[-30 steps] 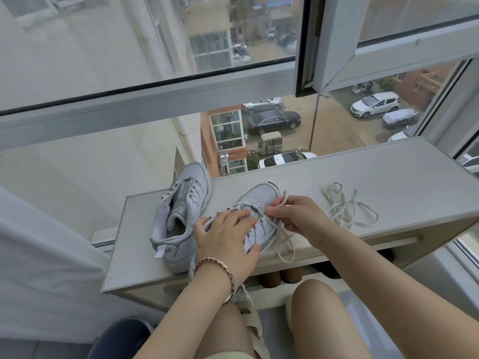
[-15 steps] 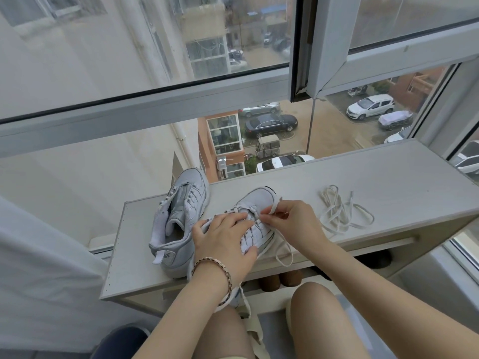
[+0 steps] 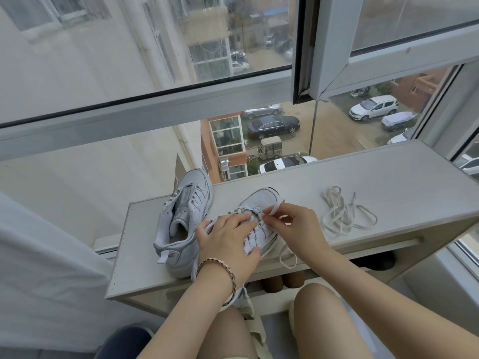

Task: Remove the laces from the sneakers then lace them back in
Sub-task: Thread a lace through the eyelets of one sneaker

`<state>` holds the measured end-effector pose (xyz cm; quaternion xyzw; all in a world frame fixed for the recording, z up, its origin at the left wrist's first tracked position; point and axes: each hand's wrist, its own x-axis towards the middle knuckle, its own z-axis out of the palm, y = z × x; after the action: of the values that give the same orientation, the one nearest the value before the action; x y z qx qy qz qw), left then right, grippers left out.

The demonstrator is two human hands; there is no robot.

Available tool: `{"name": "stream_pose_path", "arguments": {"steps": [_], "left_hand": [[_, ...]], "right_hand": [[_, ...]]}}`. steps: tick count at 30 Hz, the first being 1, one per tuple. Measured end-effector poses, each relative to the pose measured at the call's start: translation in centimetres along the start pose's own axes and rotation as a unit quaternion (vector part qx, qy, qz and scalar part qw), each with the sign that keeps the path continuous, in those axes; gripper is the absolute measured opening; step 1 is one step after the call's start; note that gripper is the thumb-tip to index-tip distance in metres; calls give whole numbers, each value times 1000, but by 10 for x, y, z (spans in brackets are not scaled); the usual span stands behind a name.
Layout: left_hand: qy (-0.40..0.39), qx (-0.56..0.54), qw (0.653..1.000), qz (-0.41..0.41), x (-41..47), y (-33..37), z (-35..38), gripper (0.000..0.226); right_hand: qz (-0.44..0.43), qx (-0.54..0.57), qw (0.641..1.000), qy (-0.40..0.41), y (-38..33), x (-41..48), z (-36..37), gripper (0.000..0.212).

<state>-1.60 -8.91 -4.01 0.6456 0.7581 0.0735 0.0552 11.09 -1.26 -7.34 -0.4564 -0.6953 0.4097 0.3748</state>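
The part-laced sneaker [image 3: 261, 199] is lying on the counter [image 3: 394, 182] a little left of its middle. Its long axis is running from the near edge to the far edge and its toe is pointing away toward the window, leaning slightly right. The heel end is sitting at the near edge, hidden under the wrist.

The left hand [image 3: 228, 239] is cupping the sneaker's upper. Its fingers [image 3: 233, 220] are curving across the lacing, and its thumb is pressing the shoe's right side. The right hand [image 3: 298, 229] is hovering just right of the eyelets. Its thumb and forefinger are pinching the lace [image 3: 272, 209] near the toe-end rows, and the other fingers are loosely bent. A slack loop of that lace is hanging over the near edge.

The bare sneaker [image 3: 186, 211] is lying just to the left, parallel, with its toe to the far edge and its heel tab toward the near edge. It is sitting close to the counter's left end.

The loose lace [image 3: 342, 213] is lying in a heap right of the right hand, apart from it. Beyond that heap the counter is running bare to its right end. The far edge is meeting the window glass.
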Motion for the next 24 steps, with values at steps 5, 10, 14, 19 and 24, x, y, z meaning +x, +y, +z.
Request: {"name": "stream_pose_path", "arguments": {"steps": [5,10,14,19,24], "left_hand": [[-3,-5,1000,0,2,-2,0,43],[-11,-15,1000,2,5,-2,-2,42],[-10,-20,1000,3,5,-3,-2,42],[-13,-22,1000,4,2,-2,-2,39],[-26,-42,999,3,6,-3,-3,35]], "right_hand": [[23,69,997,-8,-1,-4,6,15],[10,1,1000,-13,-1,-11,-1,18],[-24,-141,990,14,-1,-5,-16,14],[-153,-214,946,-187,-6,14,-12,23],[-208,-254,925,-193,-12,28,-18,16]]}}
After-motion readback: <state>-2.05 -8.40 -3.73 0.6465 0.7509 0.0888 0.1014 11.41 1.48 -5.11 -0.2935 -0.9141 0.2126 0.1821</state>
